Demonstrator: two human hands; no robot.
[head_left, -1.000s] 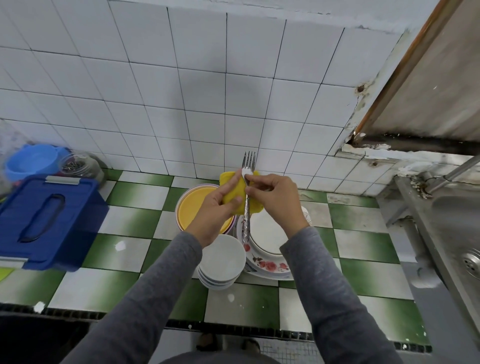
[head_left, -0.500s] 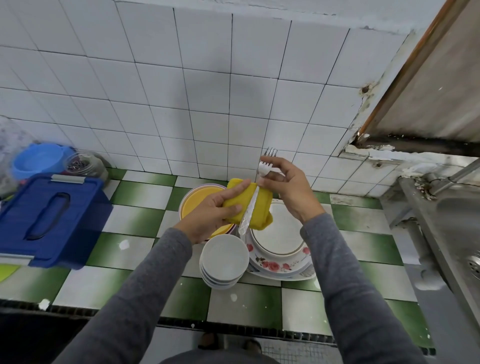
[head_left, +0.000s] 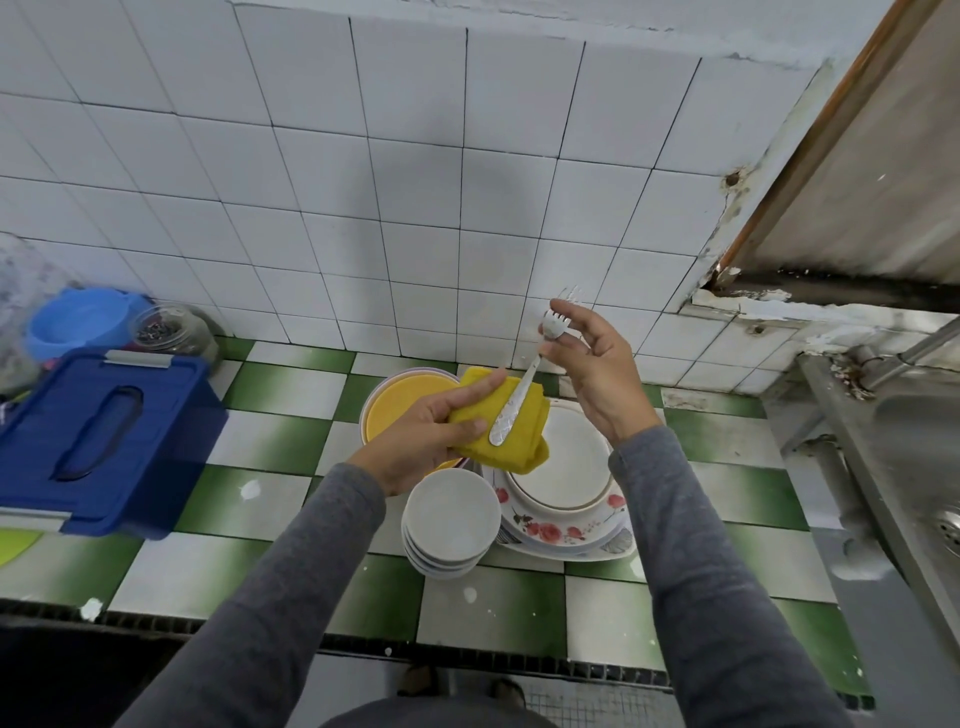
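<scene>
**Wiping a fork above the dishes**

Held in the air beyond and above the stack of white round bowls (head_left: 449, 519) is a slim silver metal fork with a patterned handle (head_left: 521, 395), tines up and tilted away from the bowls to the right. The right hand (head_left: 597, 369) pinches it at the neck just under the tines with thumb and forefinger, and its other fingers are loosely spread. The left hand (head_left: 431, 431), directly above the bowls' far-left rim, has its fingers and thumb curled round a folded yellow cleaning cloth (head_left: 519, 452). The fork's handle lies flat across the top of that cloth.

The fork looks light and rigid. Its polished metal is probably slick, more so if it is wet, so a two-finger pinch gives little hold against twisting. The narrow neck is a sound place to hold it while the handle is rubbed. For cleaning the tines, the broad embossed end of the handle would be the better grip, since the pattern adds friction. The cloth looks soft and squashy, and should wrap round the handle under light pressure.

A white round plate on a flower-patterned plate (head_left: 566, 467) sits right of the bowls on the green-and-white tiled worktop (head_left: 270, 431), directly under the fork. If the fork slipped, it could chip them.
</scene>
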